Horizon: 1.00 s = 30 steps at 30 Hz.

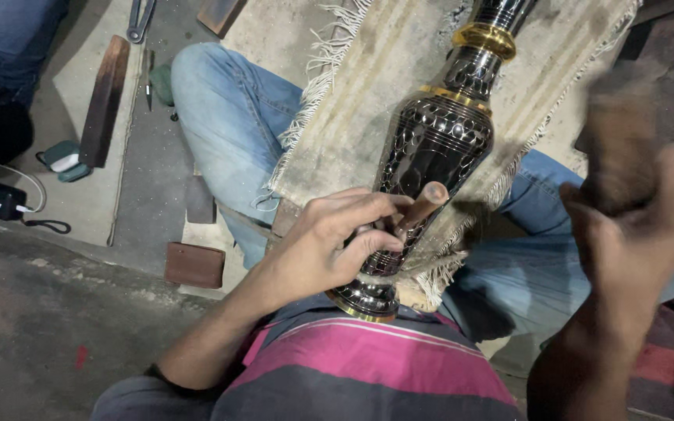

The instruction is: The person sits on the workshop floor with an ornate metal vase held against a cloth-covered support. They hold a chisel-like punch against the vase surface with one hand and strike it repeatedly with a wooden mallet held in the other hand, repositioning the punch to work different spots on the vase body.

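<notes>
Setting: a floor-level craft workshop for metalware. Evidence: bare, stained concrete floor [56,312]; worn fringed cloth [368,86] spread as the work surface; engraved dark metal vase [438,148] with brass bands lying on it; wooden blocks [194,265] and a long wooden slat [104,101] scattered about; metal pliers [140,19] on the ground. The worker sits cross-legged.

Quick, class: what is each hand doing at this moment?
Left hand: closed, holding a short rod-like tool against the engraved metal vase.
Right hand: closed around a blurred wooden block.
</notes>
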Each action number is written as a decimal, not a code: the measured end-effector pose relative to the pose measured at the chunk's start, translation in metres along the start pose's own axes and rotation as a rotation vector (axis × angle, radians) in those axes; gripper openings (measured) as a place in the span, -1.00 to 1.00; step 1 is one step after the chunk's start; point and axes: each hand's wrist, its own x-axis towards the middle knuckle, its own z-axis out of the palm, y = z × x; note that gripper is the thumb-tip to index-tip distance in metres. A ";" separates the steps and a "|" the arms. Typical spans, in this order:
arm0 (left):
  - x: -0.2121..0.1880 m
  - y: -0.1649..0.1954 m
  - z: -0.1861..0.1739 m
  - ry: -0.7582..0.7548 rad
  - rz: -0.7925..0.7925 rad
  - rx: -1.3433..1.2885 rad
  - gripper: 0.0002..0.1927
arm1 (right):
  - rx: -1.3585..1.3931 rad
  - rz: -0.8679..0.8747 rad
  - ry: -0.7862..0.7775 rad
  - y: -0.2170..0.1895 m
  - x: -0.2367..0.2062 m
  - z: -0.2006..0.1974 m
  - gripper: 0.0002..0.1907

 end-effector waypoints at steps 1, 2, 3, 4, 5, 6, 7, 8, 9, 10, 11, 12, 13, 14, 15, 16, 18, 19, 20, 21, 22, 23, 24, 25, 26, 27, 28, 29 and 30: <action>0.001 0.000 0.000 -0.005 -0.003 -0.003 -0.83 | -0.015 -0.020 -0.022 -0.007 0.007 -0.001 -0.57; 0.002 0.000 -0.001 -0.009 -0.006 -0.004 -0.82 | -0.042 -0.041 -0.058 -0.015 0.014 -0.003 -0.56; 0.003 0.001 -0.001 -0.012 -0.011 -0.005 -0.82 | -0.062 -0.059 -0.105 -0.023 0.020 -0.005 -0.55; 0.004 0.002 -0.001 -0.019 -0.014 -0.009 -0.83 | -0.089 -0.080 -0.153 -0.031 0.027 -0.007 -0.55; 0.004 0.003 -0.002 -0.026 -0.017 -0.011 -0.84 | -0.112 -0.098 -0.201 -0.040 0.032 -0.008 -0.54; 0.004 0.003 -0.002 -0.030 -0.017 -0.014 -0.84 | -0.136 -0.129 -0.234 -0.049 0.038 -0.010 -0.53; 0.005 0.004 -0.002 -0.029 -0.019 -0.007 -0.80 | -0.165 -0.162 -0.270 -0.058 0.042 -0.011 -0.52; 0.004 0.004 -0.002 -0.025 -0.021 0.000 -0.76 | -0.165 -0.186 -0.290 -0.066 0.048 -0.011 -0.52; 0.004 0.003 -0.002 -0.020 -0.024 0.007 -0.72 | -0.200 -0.218 -0.338 -0.073 0.051 -0.013 -0.51; 0.004 0.003 -0.002 -0.019 -0.025 0.017 -0.74 | -0.245 -0.245 -0.387 -0.080 0.054 -0.016 -0.50; 0.003 0.003 -0.001 -0.016 -0.028 0.026 -0.75 | -0.282 -0.281 -0.443 -0.084 0.058 -0.019 -0.49; 0.002 0.003 -0.001 -0.014 -0.032 0.034 -0.77 | -0.309 -0.302 -0.460 -0.086 0.062 -0.020 -0.48; 0.001 0.004 0.001 0.009 -0.052 0.011 -0.75 | -0.337 -0.324 -0.479 -0.086 0.065 -0.022 -0.47; -0.001 0.005 0.002 0.034 -0.070 -0.009 -0.73 | -0.386 -0.353 -0.492 -0.086 0.068 -0.023 -0.48; -0.003 0.006 0.004 0.058 -0.087 -0.029 -0.71 | -0.434 -0.382 -0.504 -0.084 0.070 -0.023 -0.49; -0.004 0.008 0.006 0.085 -0.090 -0.025 -0.71 | -0.482 -0.409 -0.514 -0.083 0.073 -0.023 -0.50; -0.008 0.010 0.011 0.137 -0.096 -0.019 -0.70 | -0.503 -0.479 -0.512 -0.081 0.080 -0.020 -0.50; -0.010 0.012 0.014 0.164 -0.129 -0.043 -0.72 | -0.475 -0.518 -0.509 -0.082 0.083 -0.018 -0.50; -0.013 0.013 0.017 0.190 -0.160 -0.068 -0.73 | -0.448 -0.558 -0.503 -0.085 0.086 -0.015 -0.49; -0.014 0.014 0.020 0.220 -0.187 -0.088 -0.74 | -0.421 -0.603 -0.491 -0.089 0.091 -0.011 -0.48; -0.016 0.014 0.024 0.258 -0.177 -0.062 -0.73 | -0.394 -0.647 -0.475 -0.095 0.096 -0.009 -0.47; -0.018 0.014 0.028 0.296 -0.169 -0.034 -0.73 | -0.370 -0.638 -0.491 -0.102 0.102 -0.008 -0.48; -0.019 0.015 0.034 0.339 -0.166 -0.011 -0.73 | -0.346 -0.627 -0.506 -0.108 0.106 -0.006 -0.48; -0.022 0.016 0.038 0.371 -0.203 -0.005 -0.76 | -0.325 -0.560 -0.551 -0.115 0.111 -0.008 -0.51; -0.026 0.018 0.042 0.401 -0.246 -0.005 -0.79 | -0.305 -0.525 -0.567 -0.121 0.111 -0.009 -0.54; -0.028 0.018 0.047 0.436 -0.282 -0.001 -0.82 | -0.285 -0.490 -0.583 -0.127 0.111 -0.009 -0.57; -0.029 0.017 0.051 0.466 -0.254 -0.019 -0.81 | -0.266 -0.498 -0.553 -0.131 0.106 -0.007 -0.59; -0.030 0.017 0.054 0.493 -0.231 -0.039 -0.80 | -0.246 -0.501 -0.527 -0.134 0.104 -0.007 -0.61; -0.032 0.016 0.057 0.526 -0.214 -0.062 -0.79 | -0.341 -0.547 -0.529 -0.137 0.103 -0.007 -0.60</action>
